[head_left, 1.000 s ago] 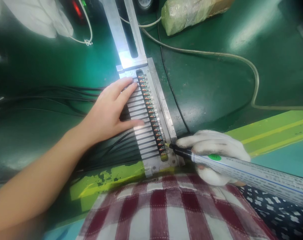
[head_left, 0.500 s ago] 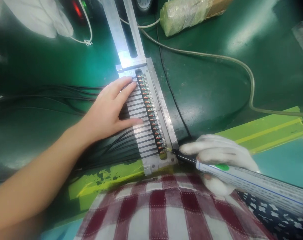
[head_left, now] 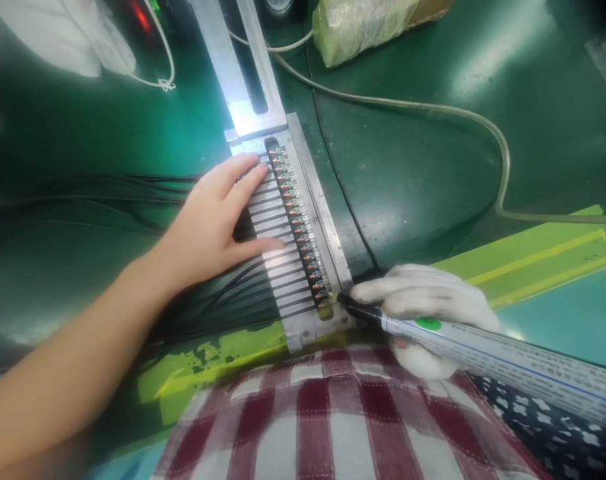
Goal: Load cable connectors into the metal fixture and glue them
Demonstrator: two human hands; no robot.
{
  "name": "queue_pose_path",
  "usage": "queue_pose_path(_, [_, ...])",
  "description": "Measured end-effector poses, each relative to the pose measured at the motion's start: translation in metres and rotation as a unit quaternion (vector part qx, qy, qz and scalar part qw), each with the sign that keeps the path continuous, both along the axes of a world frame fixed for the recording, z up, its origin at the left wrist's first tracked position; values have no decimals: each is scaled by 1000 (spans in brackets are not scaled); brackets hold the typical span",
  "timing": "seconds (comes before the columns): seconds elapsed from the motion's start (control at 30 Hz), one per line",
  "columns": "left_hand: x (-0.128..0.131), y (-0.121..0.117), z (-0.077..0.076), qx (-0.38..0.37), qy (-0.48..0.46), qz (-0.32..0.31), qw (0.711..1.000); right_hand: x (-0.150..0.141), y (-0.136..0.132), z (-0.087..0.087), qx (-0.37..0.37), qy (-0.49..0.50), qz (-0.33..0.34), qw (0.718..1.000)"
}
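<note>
Txt on pen [head_left: 487,355] & green dot [head_left: 429,323] illegible

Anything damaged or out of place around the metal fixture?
Yes: the yellow-green tape to the left of the metal fixture looks worn, with ragged dark patches breaking up its surface. Nothing on the fixture itself looks clearly askew.
</note>
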State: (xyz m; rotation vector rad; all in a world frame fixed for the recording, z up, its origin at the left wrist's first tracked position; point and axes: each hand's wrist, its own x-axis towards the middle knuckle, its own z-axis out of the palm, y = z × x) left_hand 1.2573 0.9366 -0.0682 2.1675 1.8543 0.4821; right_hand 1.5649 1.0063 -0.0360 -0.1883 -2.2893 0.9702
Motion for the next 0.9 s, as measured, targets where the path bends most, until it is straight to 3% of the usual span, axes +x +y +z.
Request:
queue_pose_path(0.47, [-3,1,-3,10,-8,-11,1000,1,-9,-7,-43,47,-17,998])
queue_pose_path(0.9, [-4,1,-3,11,-8,-18,1000,1,-7,-5,-24,35,-29,999])
